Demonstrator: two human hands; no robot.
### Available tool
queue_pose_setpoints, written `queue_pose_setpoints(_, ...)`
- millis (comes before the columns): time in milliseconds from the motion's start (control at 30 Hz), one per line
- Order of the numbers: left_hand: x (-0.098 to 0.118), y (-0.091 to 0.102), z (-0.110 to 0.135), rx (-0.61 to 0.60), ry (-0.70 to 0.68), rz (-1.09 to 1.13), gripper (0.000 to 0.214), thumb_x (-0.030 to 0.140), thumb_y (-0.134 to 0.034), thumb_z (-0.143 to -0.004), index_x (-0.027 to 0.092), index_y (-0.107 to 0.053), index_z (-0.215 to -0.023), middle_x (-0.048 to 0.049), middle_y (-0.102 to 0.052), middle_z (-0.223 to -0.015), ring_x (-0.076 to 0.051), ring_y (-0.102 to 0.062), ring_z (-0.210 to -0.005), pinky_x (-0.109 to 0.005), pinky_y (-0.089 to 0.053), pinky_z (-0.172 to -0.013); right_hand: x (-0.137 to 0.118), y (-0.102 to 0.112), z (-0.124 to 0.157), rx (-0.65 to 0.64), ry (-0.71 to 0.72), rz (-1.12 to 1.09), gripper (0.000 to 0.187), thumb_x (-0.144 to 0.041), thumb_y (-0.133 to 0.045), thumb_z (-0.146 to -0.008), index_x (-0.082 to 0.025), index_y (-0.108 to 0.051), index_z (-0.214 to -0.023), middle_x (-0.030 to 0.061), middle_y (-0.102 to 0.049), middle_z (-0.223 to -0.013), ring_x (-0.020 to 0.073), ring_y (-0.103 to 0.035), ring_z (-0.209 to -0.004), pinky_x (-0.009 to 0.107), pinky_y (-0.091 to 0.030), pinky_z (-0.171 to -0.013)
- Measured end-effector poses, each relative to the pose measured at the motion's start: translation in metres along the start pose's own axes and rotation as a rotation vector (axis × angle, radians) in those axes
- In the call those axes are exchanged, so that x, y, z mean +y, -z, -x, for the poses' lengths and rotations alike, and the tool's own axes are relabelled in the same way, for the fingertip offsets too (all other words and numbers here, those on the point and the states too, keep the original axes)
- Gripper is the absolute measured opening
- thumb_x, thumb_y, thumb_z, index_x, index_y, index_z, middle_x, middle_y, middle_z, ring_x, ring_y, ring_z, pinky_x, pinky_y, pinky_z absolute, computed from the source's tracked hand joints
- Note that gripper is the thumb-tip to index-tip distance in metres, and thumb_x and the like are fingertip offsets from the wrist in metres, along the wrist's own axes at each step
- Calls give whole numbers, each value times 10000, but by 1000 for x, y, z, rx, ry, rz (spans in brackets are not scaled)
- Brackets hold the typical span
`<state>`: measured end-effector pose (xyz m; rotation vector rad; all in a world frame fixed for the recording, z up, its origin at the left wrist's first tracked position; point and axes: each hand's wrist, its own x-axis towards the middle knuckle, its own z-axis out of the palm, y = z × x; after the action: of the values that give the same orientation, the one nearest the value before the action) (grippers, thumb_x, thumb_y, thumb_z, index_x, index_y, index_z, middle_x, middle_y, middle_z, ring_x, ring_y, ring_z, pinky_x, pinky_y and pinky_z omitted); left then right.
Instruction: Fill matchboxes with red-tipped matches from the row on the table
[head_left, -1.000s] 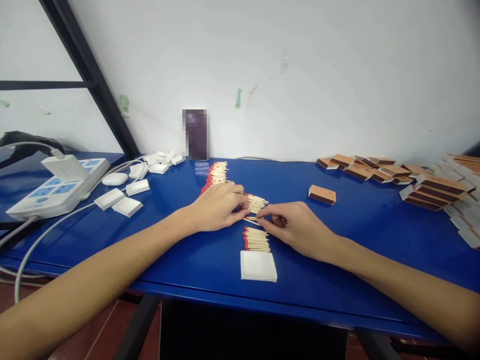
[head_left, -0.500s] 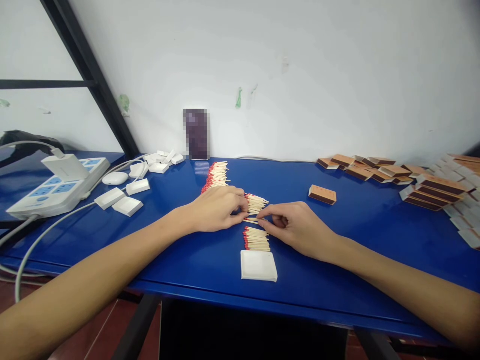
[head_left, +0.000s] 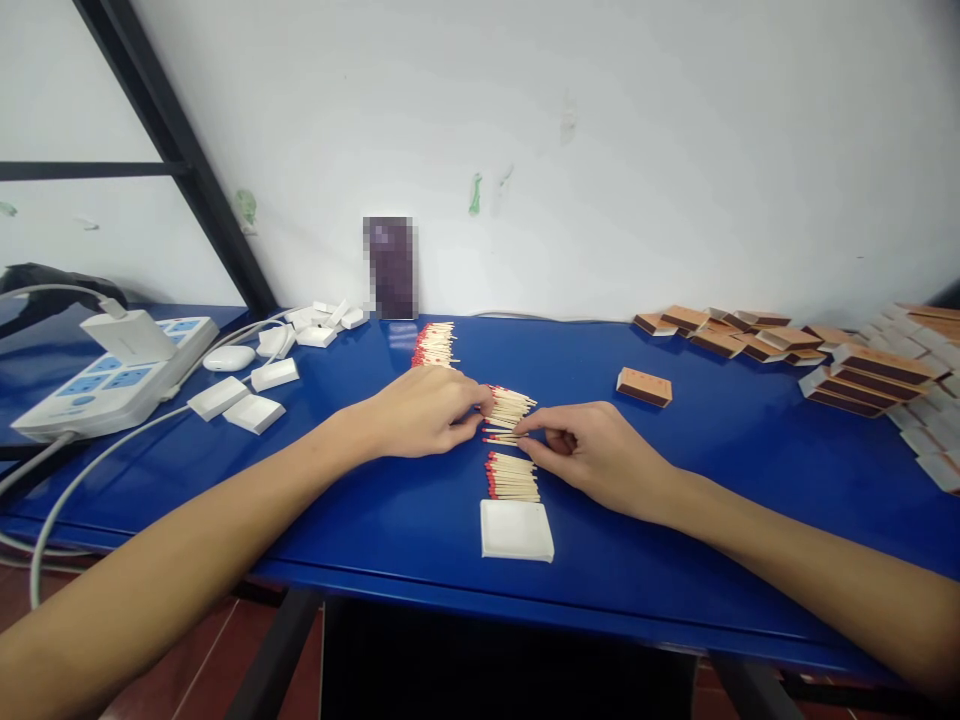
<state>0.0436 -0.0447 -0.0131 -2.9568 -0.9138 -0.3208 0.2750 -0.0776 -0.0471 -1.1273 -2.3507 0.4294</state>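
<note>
My left hand (head_left: pixel 431 410) is over the blue table, its index fingertip by the red heads of a row of matches (head_left: pixel 511 408). Its thumb is a little apart from that finger, and I see nothing between them. My right hand (head_left: pixel 600 455) pinches the plain ends of a pair of matches (head_left: pixel 501 438) lying just below that row. Nearer me lies a second, neat row of matches (head_left: pixel 514 478), heads to the left. A white matchbox tray (head_left: pixel 516 530) sits directly below it. A larger pile of matches (head_left: pixel 435 345) is partly hidden behind my left hand.
A single matchbox (head_left: pixel 644 387) lies right of centre. Several matchboxes (head_left: pixel 716 340) are heaped at the back right, near a stack (head_left: pixel 862 385). White trays (head_left: pixel 255 412), a power strip (head_left: pixel 124 370) and cables occupy the left. A pixelated dark rectangle (head_left: pixel 393 270) leans on the wall.
My left thumb and fingers have drawn slightly left, off the match heads, so the pair of matches shows more fully. My right hand has hardly moved.
</note>
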Motion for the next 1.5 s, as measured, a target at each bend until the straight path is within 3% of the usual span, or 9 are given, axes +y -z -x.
queue_pose_setpoints(167, 0, -5, 0, -30, -60, 24, 222, 112, -507, -840, 188, -674, -965, 2, -684, -841, -143, -606, -745, -261, -422, -679, 1, -1, 0, 6, 1, 7, 168, -285, -586, -886, -195, -726, -912, -62, -494, -522, 89, -410, -460, 229, -323, -492)
queue_pose_setpoints(467, 2, -3, 0, -34, -82, 34, 191, 131, -533, -847, 176, -689, -947, -9, -676, -840, -141, -596, -728, -264, -436, -691, 0, 1, 1, 16, 10, 3, 166, -272, -573, -888, -195, -720, -893, -66, -469, -519, 86, -398, -460, 224, -324, -489)
queue_pose_setpoints(667, -1, -4, 0, -31, -108, 32, 186, 134, -516, -882, 181, -679, -958, -12, -675, -856, -145, -600, -755, -266, -438, -711, 0, 3, 1, 48, 12, 20, 173, -156, -542, -821, -174, -708, -866, -78, -427, -496, 82, -379, -439, 225, -326, -488)
queue_pose_setpoints(1233, 3, -6, 0, -49, -65, 104, 163, 157, -500, -892, 186, -655, -936, -10, -650, -816, -154, -569, -771, -273, -426, -718, 0, 1, -2, 38, -1, 24, 137, -194, -560, -836, -183, -693, -871, -84, -430, -496, 82, -375, -442, 227, -311, -491)
queue_pose_setpoints(1500, 5, 0, 2, -31, -69, 58, 208, 129, -536, -781, 173, -658, -944, -10, -646, -779, -153, -557, -713, -278, -423, -695, 1, 3, 1, 27, -34, 18, 164, -158, -530, -814, -191, -681, -870, -83, -437, -497, 87, -385, -444, 226, -317, -485)
